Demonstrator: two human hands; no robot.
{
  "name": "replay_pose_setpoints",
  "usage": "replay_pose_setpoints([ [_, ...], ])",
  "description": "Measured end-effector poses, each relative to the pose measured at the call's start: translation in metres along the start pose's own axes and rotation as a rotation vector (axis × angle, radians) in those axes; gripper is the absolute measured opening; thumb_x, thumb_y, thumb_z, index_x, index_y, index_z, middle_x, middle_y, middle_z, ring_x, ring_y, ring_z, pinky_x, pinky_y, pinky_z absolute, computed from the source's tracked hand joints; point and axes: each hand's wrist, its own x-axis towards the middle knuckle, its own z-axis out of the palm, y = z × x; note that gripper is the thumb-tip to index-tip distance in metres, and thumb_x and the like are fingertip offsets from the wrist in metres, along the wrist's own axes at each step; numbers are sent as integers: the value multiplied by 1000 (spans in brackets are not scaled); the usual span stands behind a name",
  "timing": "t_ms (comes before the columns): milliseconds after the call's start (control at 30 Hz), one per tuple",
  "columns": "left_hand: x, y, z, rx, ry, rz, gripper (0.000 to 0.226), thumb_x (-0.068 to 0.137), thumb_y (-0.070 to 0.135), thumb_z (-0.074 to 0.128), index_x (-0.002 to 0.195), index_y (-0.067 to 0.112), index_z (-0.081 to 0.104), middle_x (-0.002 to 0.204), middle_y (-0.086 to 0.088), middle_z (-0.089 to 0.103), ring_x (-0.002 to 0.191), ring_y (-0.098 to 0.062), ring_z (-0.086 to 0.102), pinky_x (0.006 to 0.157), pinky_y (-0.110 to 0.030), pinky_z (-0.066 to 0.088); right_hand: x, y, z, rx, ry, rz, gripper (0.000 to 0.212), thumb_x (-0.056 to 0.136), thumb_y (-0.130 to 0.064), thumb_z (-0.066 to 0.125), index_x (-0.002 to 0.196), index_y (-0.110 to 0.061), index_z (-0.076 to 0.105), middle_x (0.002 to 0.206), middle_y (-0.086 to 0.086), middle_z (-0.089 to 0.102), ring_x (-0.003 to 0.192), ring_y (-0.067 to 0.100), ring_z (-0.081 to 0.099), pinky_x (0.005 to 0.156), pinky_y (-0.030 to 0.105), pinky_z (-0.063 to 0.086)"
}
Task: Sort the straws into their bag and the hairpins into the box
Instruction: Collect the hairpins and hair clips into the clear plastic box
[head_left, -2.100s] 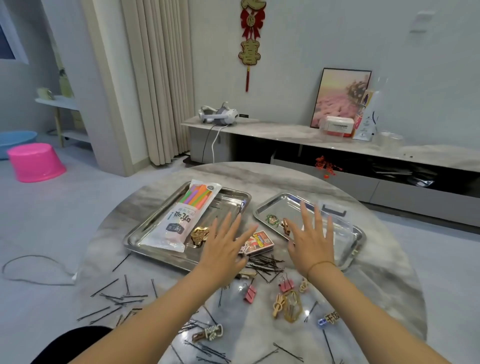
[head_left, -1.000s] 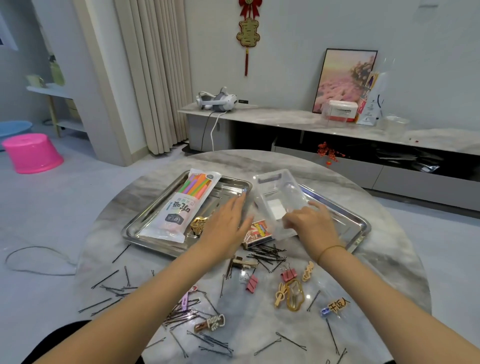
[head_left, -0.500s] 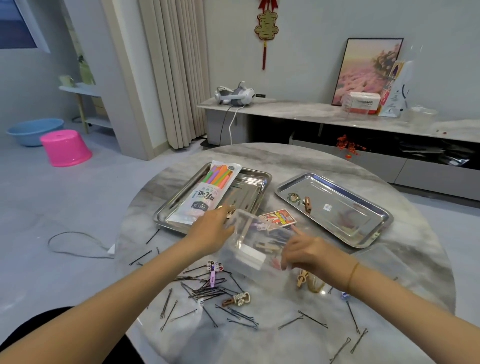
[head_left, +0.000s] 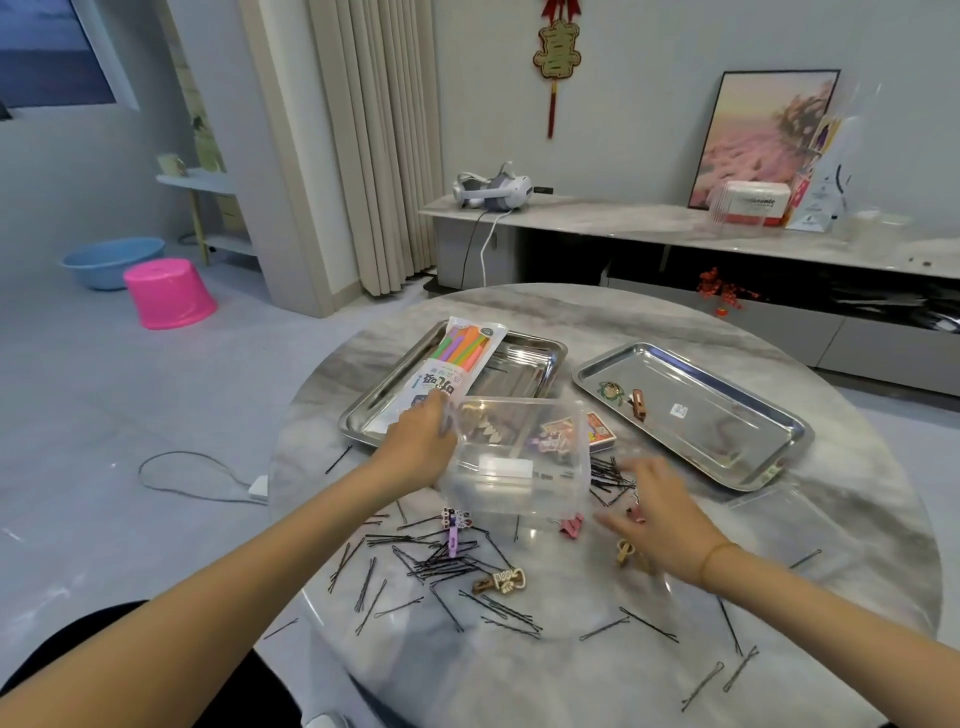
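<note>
A clear plastic box (head_left: 519, 457) sits tilted at the table's middle, and my left hand (head_left: 423, 447) grips its left rim. My right hand (head_left: 657, 512) hovers just right of the box with fingers spread over a pile of black hairpins (head_left: 610, 475), holding nothing. More black hairpins (head_left: 441, 564) and decorative clips (head_left: 501, 581) lie scattered across the near half of the table. The straw bag (head_left: 457, 371), with coloured straws inside, rests on the left steel tray (head_left: 524, 364).
The right steel tray (head_left: 727, 415) holds two small clips (head_left: 623, 397). A small printed card box (head_left: 600, 428) lies between the trays. The round marble table's edge (head_left: 291, 519) curves close on the left. A low cabinet stands behind.
The clear box came off the right tray to the table's middle. My right hand has let go of it and moved right over the hairpin pile; my left hand now holds its rim.
</note>
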Motion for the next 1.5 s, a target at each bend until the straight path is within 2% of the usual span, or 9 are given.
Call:
replay_pose_setpoints([
  [133,1,-5,-6,-36,85,-93,34,94,10,42,128,6,38,119,-17,55,105,-33,53,82,-37,42,-18,-20,41,-346,-83,-267,94,74,-85,5,145,-27,28,155,-3,22,139,19,32,111,37,32],
  [367,11,-6,-26,-195,133,-214,27,93,14,48,118,5,44,117,-16,56,101,-32,53,81,-36,46,-35,-87,122,-378,-68,-726,56,88,-51,38,142,-38,35,152,0,33,139,21,34,109,43,23],
  [533,23,-12,-40,-269,192,-250,27,92,14,45,118,9,45,115,-15,55,99,-34,55,86,-41,49,-28,-155,172,-223,-148,-695,49,81,-38,46,130,-34,54,143,3,47,135,20,41,111,42,28],
  [733,29,-18,-43,-319,206,-217,24,93,12,42,117,11,47,112,-13,56,89,-29,58,56,-28,49,16,-181,185,-430,-293,-622,55,95,-58,10,147,-43,-2,155,-6,-24,141,22,-28,112,48,-20],
  [867,33,-18,-43,-308,215,-208,20,92,11,43,111,8,48,105,-14,57,91,-32,58,78,-42,53,26,-160,167,-382,-207,-497,48,98,-46,6,145,-45,-5,157,-8,-14,143,20,-21,112,42,-20],
  [1067,34,-16,-38,-282,194,-173,20,91,12,44,110,7,48,104,-14,57,87,-30,57,71,-34,55,16,-111,143,-302,-191,-301,44,98,-48,14,132,-50,42,138,-16,51,126,14,51,104,36,22],
  [1300,25,-20,-33,-213,7,-132,22,87,17,46,110,17,48,94,-8,59,87,-28,57,80,-44,53,17,-40,107,-416,-91,-263,46,98,-50,13,140,-46,33,139,-11,50,128,18,48,104,33,21],
  [1400,15,-18,-31,-220,-119,-114,16,88,10,45,103,14,48,86,-9,55,73,-26,54,54,-32,50,16,-19,89,-417,-54,-265,43,98,-48,23,132,-42,48,119,-12,62,114,14,50,100,28,24],
  [1500,5,-22,-30,-206,-274,-137,18,89,5,44,105,12,46,87,-11,51,63,-23,54,39,-25,44,15,-4,76,-365,-120,-326,60,96,-55,4,139,-38,41,151,-8,31,139,13,19,111,27,11],
])
